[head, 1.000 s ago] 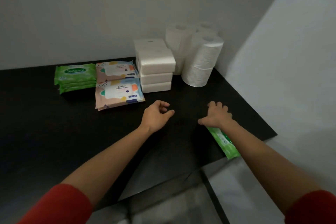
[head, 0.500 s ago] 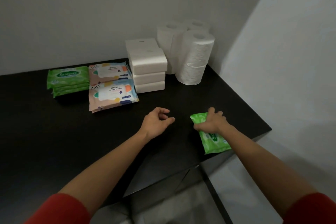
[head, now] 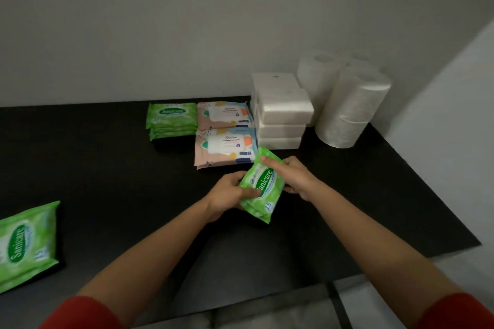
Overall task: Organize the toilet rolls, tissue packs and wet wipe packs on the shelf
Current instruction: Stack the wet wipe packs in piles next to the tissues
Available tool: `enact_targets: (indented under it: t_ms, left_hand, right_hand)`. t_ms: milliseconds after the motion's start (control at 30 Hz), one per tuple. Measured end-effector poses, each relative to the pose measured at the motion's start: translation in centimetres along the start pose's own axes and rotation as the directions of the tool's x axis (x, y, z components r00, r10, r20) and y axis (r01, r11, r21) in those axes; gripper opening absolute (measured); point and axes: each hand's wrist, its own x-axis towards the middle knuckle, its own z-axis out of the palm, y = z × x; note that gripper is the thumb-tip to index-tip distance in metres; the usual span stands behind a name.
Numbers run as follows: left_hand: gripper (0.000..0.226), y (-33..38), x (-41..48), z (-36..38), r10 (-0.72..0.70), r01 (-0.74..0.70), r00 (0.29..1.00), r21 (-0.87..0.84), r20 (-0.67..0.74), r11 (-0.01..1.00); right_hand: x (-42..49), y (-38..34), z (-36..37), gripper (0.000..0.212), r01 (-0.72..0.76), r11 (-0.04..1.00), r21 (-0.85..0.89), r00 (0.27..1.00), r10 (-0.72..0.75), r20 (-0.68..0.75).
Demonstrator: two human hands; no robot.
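Observation:
A green Sanicare wet wipe pack [head: 263,187] is held tilted above the middle of the black shelf [head: 107,181]. My left hand [head: 228,193] grips its lower left side, thumb across the label. My right hand [head: 292,175] grips its right side, with a finger over the top edge. At the back lie a stack of green wipe packs [head: 172,119], two pink wipe packs [head: 226,147], a stack of white tissue packs [head: 280,112] and stacked toilet rolls [head: 350,107] in the corner.
Another green Sanicare pack [head: 26,243] lies at the shelf's left front. White walls close the back and the right side. The shelf's front edge runs just below my forearms, with a grey floor beyond.
My right hand lifted the green pack from the shelf's right front edge and carried it left to the middle. My left hand now grips it too. The view shifted left, showing another pack.

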Motion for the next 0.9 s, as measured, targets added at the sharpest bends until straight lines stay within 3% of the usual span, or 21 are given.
enact_targets:
  t_ms: [67,133,400,567,633,733,900]
  left_hand:
    - [0.030,0.3,-0.6,-3.0,-0.006,0.005,1.000,-0.055,-0.028,0.998]
    - [0.027,0.4,-1.2,-5.8,-0.014,0.006,0.997,-0.102,-0.077,0.995]
    - [0.047,-0.5,-2.2,-14.9,-0.083,-0.149,0.882,-0.443,-0.463,0.884]
    - [0.055,-0.5,-2.3,-18.9,-0.139,-0.142,0.842,-0.463,-0.521,0.875]
    - [0.057,-0.5,-2.3,-20.0,-0.116,-0.145,0.836,-0.421,-0.536,0.896]
    - [0.052,-0.4,-1.8,-21.5,-0.083,-0.148,0.807,-0.336,-0.585,0.930]
    - [0.049,-0.7,-0.5,-23.3,-0.067,-0.103,0.783,-0.234,-0.619,0.967]
  right_hand:
    - [0.5,-1.0,1.5,0.036,0.110,0.994,0.011,0.994,-0.110,0.018]
    - [1.2,-2.0,3.3,0.018,0.169,0.986,0.011,0.985,-0.169,0.018]
    - [3.0,-6.1,11.4,0.015,0.204,0.968,0.147,0.974,-0.215,0.067]
    - [3.5,-7.7,15.1,0.012,0.164,0.971,0.174,0.976,-0.185,0.112]
    - [3.4,-7.9,15.8,0.002,0.199,0.974,0.108,0.972,-0.210,0.107]
    - [3.9,-8.0,16.4,0.030,0.333,0.935,-0.121,0.942,-0.322,0.098]
    - [3.9,-8.7,17.7,0.036,0.536,0.777,-0.331,0.844,-0.498,0.198]
